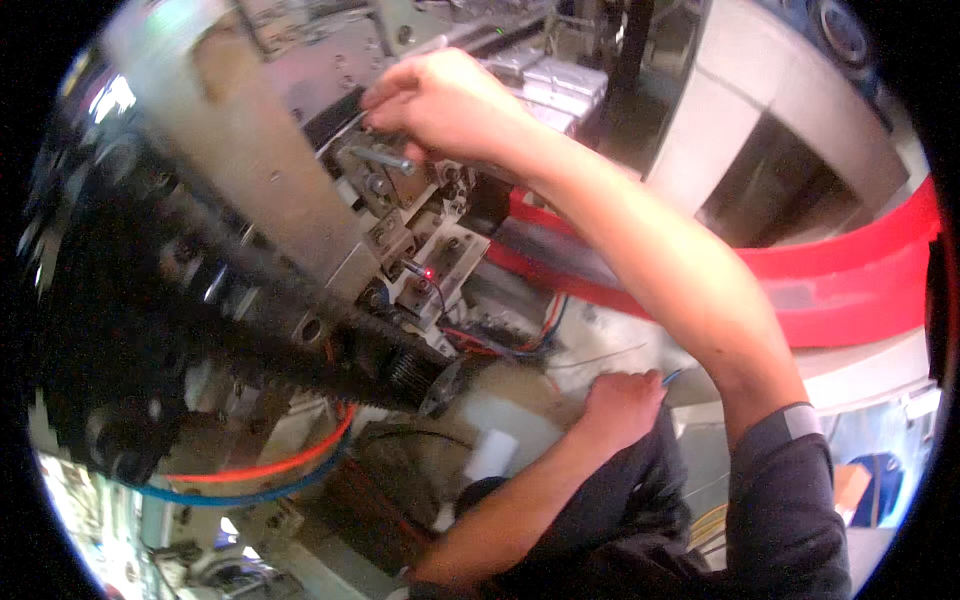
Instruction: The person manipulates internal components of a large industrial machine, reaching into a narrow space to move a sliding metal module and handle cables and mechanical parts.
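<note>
My right hand (pixel 445 105) reaches up to the machine's metal mechanism (pixel 395 185). Its fingers are bent inward beside a short metal pin (pixel 385 158); what they grip is hidden. My left hand (pixel 622 408) is lower down, closed in a fist near my lap. A thin blue end (pixel 673 377) sticks out of that fist, and the rest of the object is covered. Below the right hand, a small sensor with a red light (pixel 428 273) sits on a metal block.
A red curved band (pixel 840 290) runs along the right, passing behind my right forearm. On the left are a broad metal plate (pixel 270 170) and a dark ribbed shaft (pixel 410 375). Orange and blue hoses (pixel 270 472) loop below. A white cylinder (pixel 491 455) stands near my left forearm.
</note>
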Action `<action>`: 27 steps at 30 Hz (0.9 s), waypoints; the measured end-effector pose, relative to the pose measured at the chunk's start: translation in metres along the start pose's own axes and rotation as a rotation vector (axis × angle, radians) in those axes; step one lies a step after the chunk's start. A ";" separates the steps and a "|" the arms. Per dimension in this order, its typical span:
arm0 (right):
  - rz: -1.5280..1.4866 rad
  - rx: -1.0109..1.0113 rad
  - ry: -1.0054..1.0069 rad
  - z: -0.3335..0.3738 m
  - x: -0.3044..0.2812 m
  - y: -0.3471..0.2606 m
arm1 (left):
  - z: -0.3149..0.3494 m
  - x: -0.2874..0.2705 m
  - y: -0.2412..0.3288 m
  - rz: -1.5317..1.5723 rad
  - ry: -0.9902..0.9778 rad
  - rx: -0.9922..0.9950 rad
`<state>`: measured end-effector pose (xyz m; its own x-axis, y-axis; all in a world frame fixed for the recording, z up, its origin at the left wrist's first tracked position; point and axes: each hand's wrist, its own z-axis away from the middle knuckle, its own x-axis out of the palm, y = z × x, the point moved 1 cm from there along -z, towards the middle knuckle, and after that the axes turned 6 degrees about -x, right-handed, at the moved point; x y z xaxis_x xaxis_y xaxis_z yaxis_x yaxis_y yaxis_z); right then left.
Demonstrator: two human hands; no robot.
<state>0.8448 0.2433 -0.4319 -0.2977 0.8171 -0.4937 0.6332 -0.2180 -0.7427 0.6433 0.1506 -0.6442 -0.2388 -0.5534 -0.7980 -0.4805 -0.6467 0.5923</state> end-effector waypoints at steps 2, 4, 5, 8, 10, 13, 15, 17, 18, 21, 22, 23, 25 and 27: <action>0.029 -0.032 0.077 0.001 0.007 0.005 | 0.001 -0.003 0.001 -0.008 0.000 0.003; 0.111 -0.181 0.178 -0.004 0.017 0.012 | 0.004 0.002 -0.003 -0.006 0.004 0.043; 0.163 -0.234 0.236 -0.004 0.022 0.015 | 0.009 0.014 -0.008 0.014 0.023 0.051; 0.068 -0.073 0.167 0.003 0.019 0.014 | 0.016 0.021 -0.016 -0.019 0.207 0.077; -0.004 -0.013 0.095 0.003 0.013 0.003 | 0.014 0.022 -0.021 1.016 -0.012 -0.142; -0.046 -0.010 0.183 0.010 0.013 0.006 | 0.010 0.028 -0.025 1.416 -0.136 -0.229; -0.005 -0.018 0.161 0.013 0.008 0.009 | 0.006 0.029 -0.026 1.460 -0.175 -0.235; 0.059 0.031 0.074 0.010 0.001 0.007 | 0.004 0.031 -0.027 1.467 -0.192 -0.234; 0.028 -0.005 0.079 0.010 0.000 0.007 | 0.003 0.032 -0.025 1.458 -0.195 -0.237; 0.064 0.009 -0.049 -0.001 0.001 0.004 | 0.004 0.030 -0.027 1.356 -0.193 -0.207; 0.147 -0.091 0.002 -0.003 0.003 0.006 | 0.003 0.030 -0.026 1.265 -0.192 -0.184; 0.213 -0.207 0.049 -0.005 0.008 0.007 | 0.005 0.031 -0.027 1.134 -0.174 -0.161; 0.358 -0.264 0.003 -0.013 0.018 0.012 | 0.006 0.048 -0.027 0.705 -0.156 -0.106; 0.346 -0.150 -0.045 -0.019 0.028 0.007 | 0.008 0.070 -0.026 0.190 -0.151 -0.137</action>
<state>0.8543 0.2747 -0.4429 -0.0773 0.6839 -0.7254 0.7984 -0.3933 -0.4559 0.6326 0.1326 -0.7159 -0.4413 -0.5938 -0.6728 -0.2992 -0.6095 0.7342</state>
